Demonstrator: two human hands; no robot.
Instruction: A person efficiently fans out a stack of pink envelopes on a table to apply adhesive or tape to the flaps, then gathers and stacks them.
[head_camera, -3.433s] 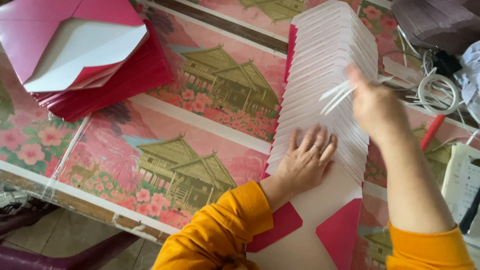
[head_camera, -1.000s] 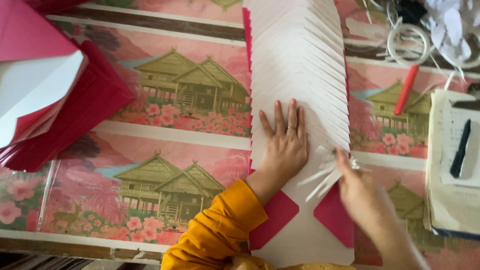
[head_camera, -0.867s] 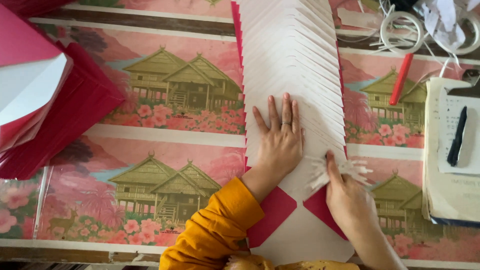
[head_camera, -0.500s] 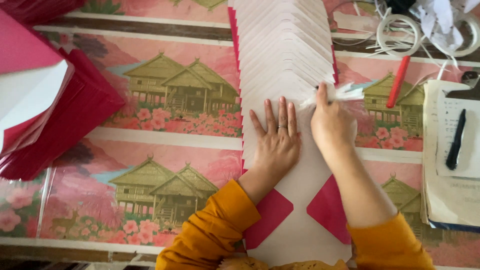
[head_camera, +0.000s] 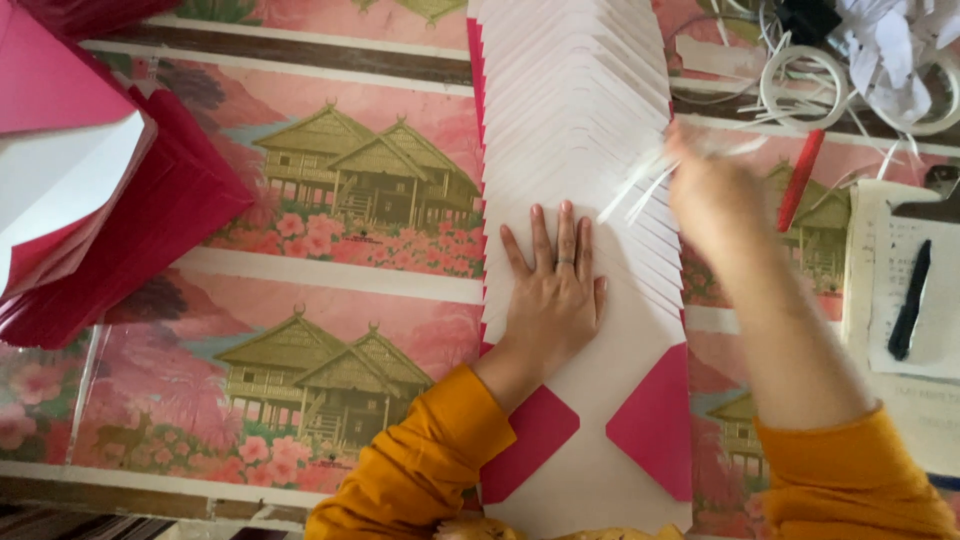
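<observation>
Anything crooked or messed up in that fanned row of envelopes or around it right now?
Nothing stands out. The fanned row of envelopes lies in an even, straight overlap under the flat left hand. The right hand is blurred, holding thin white strips. The red envelope stack at the left is loosely piled, not spilled.

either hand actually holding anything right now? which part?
The right hand pinches a few thin white strips by one end; its grip is blurred. The left hand holds nothing, lying flat on the fanned row of white envelopes.
</observation>
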